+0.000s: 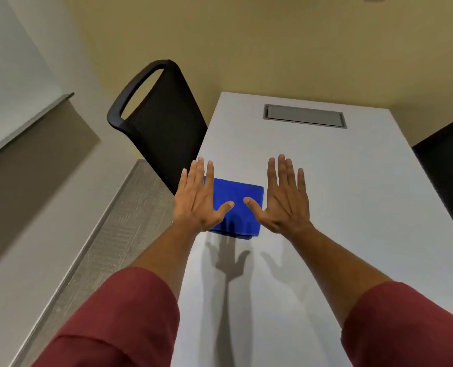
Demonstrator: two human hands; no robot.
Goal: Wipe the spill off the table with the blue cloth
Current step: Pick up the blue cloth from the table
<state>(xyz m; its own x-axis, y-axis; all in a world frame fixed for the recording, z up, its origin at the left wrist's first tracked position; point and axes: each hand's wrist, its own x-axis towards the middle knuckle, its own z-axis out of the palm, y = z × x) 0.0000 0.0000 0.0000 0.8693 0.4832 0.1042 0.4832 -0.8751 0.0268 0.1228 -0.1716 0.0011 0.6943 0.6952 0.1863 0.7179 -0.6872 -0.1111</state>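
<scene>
Hovering flat and spread, empty, left hand [197,201] and right hand [286,200] flank the folded blue cloth [237,207], apparently poised for pickup.

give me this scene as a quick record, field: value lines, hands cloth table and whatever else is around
left hand: open, fingers spread, above cloth's left edge
right hand: open, fingers spread, at cloth's right edge
cloth: blue, folded, on table, not gripped
table: white, hatch at far end
spill: none visible
chairs: black, one left, one right
</scene>
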